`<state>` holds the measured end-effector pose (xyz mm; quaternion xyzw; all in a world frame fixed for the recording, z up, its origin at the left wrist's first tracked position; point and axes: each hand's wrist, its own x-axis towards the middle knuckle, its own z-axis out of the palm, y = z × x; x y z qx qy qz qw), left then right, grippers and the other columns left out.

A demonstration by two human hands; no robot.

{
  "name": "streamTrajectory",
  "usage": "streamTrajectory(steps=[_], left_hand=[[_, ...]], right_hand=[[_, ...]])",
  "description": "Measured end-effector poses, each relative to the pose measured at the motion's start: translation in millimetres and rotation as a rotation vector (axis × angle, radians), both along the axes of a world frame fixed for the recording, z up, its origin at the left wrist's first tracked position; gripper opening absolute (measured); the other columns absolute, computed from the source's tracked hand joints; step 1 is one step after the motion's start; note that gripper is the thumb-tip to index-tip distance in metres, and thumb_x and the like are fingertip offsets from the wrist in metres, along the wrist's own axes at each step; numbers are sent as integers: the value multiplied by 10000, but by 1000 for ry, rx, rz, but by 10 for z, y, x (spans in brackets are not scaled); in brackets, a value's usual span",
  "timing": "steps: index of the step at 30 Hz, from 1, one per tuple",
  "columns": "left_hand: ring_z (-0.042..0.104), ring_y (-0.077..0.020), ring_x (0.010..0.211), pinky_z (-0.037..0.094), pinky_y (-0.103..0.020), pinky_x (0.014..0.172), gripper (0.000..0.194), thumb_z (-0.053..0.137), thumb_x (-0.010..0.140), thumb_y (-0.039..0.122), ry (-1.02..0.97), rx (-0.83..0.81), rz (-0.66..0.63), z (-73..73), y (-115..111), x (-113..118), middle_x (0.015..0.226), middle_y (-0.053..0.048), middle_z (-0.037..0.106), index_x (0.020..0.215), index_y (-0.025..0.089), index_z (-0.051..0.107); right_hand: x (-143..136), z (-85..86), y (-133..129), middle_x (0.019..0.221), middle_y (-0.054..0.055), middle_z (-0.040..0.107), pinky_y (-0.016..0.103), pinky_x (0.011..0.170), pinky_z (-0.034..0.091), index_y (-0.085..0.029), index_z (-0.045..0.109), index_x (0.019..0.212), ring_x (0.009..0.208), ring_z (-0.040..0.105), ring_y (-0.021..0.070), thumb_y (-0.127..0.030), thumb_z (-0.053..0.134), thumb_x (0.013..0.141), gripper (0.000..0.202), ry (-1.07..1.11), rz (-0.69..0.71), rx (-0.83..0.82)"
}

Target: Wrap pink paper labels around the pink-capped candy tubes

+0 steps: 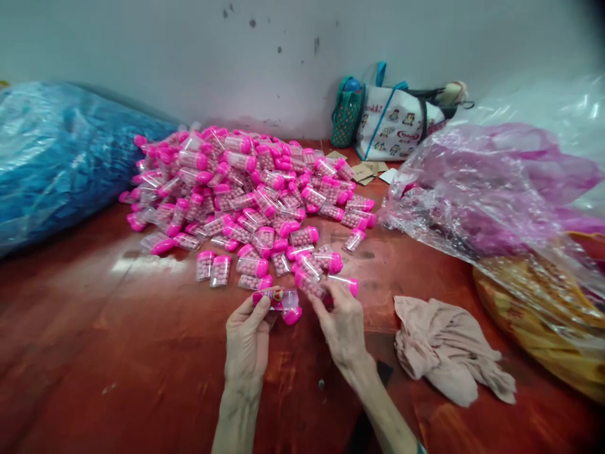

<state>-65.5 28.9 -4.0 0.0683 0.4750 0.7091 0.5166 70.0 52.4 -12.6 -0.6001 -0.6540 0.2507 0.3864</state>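
Note:
My left hand (250,334) is closed, pinching a pink-and-clear printed plastic piece (286,299) with a round emblem between thumb and fingers. A pink-capped bottle lies right beside that piece, partly covered by it. To the right, my right hand (341,321) has its fingers curled at the lower end of a small clear bottle (307,272) with a pink cap and pink balls inside. That bottle is slightly blurred, and the fingertips are partly hidden. Beyond both hands rises a big pile of the same pink-capped bottles (246,202), with several loose ones at its near edge.
A large blue plastic bag (70,164) lies at the left. Clear and purple plastic bags (496,183) and a yellow bag (534,321) are at the right. A beige cloth (444,347) lies near my right arm. A white tote (392,123) stands against the wall, with cardboard pieces (366,171) before it.

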Motion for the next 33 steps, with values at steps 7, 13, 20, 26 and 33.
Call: streamTrajectory(steps=[7,13,20,26,33], left_hand=[[638,-141,576,523,-249,528,164,767,525,131,-28,14,25,91,71,41,654,-26,706,660,146,675],[635,-132,612,510,-223,554,160,758,538,138,22,60,-25,169,77,191,692,-31,712,684,156,698],[618,-118,722,486,-190,634,233,683,653,145,166,124,-185,213,67,246,878,-60,703,885,168,701],[612,-169,854,484,-252,738,268,662,676,150,187,143,-229,203,85,306,979,-87,677,943,164,680],[624,-129,829,474,-252,771,351,656,683,113,153,202,-143,249,105,439,1031,-38,656,1013,216,594]], right_hand=[[285,236,-160,697,12,621,227,525,425,-146,646,917,595,548,132,-370,648,711,305,644,-29,-381],[304,239,-297,714,24,636,225,529,448,-148,661,888,605,570,134,-347,675,689,281,739,-21,-410],[436,208,-340,703,21,620,257,571,464,-154,650,921,641,580,157,-344,659,712,283,707,35,-436],[560,162,-329,712,23,623,253,570,455,-149,654,894,632,562,148,-348,674,696,281,618,30,-419],[557,202,-330,761,17,662,248,618,481,-173,657,870,692,588,154,-314,697,675,244,753,45,-446]])
